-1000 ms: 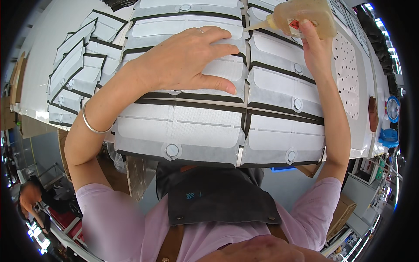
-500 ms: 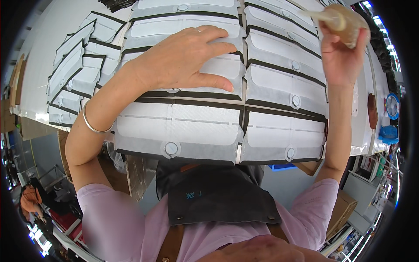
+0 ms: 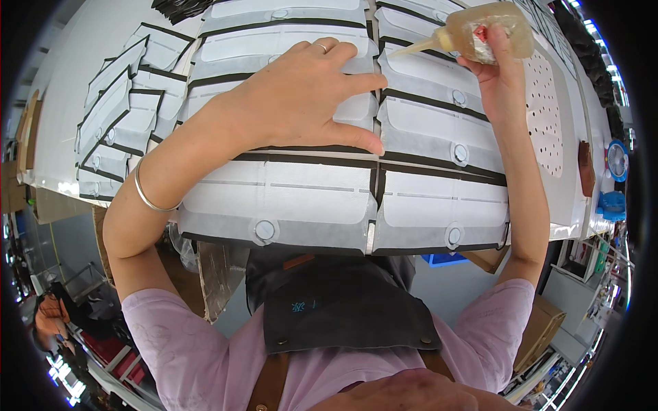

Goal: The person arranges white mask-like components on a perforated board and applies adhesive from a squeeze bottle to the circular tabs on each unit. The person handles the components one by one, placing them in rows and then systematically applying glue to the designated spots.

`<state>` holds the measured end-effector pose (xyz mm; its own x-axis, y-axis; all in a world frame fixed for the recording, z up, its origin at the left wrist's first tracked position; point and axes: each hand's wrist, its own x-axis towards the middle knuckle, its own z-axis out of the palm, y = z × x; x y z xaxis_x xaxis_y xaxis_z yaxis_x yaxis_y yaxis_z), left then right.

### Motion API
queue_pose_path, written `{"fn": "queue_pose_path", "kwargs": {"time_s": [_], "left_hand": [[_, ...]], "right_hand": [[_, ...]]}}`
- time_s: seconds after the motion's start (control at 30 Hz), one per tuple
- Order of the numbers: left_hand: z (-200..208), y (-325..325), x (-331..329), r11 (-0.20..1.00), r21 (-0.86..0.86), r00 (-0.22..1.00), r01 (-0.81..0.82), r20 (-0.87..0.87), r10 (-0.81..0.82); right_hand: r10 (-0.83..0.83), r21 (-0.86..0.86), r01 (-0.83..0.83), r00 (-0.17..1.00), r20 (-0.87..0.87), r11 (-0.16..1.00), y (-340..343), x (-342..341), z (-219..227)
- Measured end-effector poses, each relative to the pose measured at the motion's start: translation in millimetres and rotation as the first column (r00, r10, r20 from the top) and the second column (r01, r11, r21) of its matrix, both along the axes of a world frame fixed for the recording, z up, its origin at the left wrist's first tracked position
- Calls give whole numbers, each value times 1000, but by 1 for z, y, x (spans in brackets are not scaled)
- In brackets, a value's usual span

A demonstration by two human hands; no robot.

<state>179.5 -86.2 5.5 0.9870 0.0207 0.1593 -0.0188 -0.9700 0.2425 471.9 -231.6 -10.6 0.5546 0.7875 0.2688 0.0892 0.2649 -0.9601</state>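
Observation:
Two columns of white panels with black edges lie in front of me, each with a grey strip and a round disc. My left hand (image 3: 312, 96) rests open on the left column, fingers spread, its thumb reaching the gap beside the right column. In my right hand (image 3: 506, 85) is a squeeze bottle (image 3: 488, 33) of cloudy amber liquid, tipped sideways. Its thin nozzle points left, over an upper panel of the right column; whether the tip touches is unclear. The nearest panels are a left one (image 3: 308, 198) and a right one (image 3: 439, 198).
A loose pile of similar panels (image 3: 147, 106) lies on the white table (image 3: 55, 123) at the left. Dark strips (image 3: 179, 8) sit at the far edge. A perforated white sheet (image 3: 546, 116) is right of my forearm, with a small blue fan (image 3: 615, 164) beyond.
My right hand has swung the bottle left, bringing its nozzle over the right column. My left hand has slid slightly right, toward the gap between columns.

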Motion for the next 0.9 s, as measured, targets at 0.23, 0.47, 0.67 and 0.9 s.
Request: {"fn": "queue_pose_path", "kwargs": {"time_s": [0.23,0.47,0.67,0.9], "left_hand": [[-3,-7,2,997,73,1000,-7,-15,9],[-2,-6,2,998,62,999,1,-35,2],[-3,-7,2,998,66,999,1,-33,2],[-4,-7,2,998,70,1000,-2,-28,4]], "right_hand": [[21,-39,-21,1000,-14,999,7,-4,-11],[27,-81,-28,1000,-11,996,-5,-7,-11],[59,-76,-55,997,50,996,-13,-14,-5],[85,-17,-83,984,159,996,-2,-4,-8]]}}
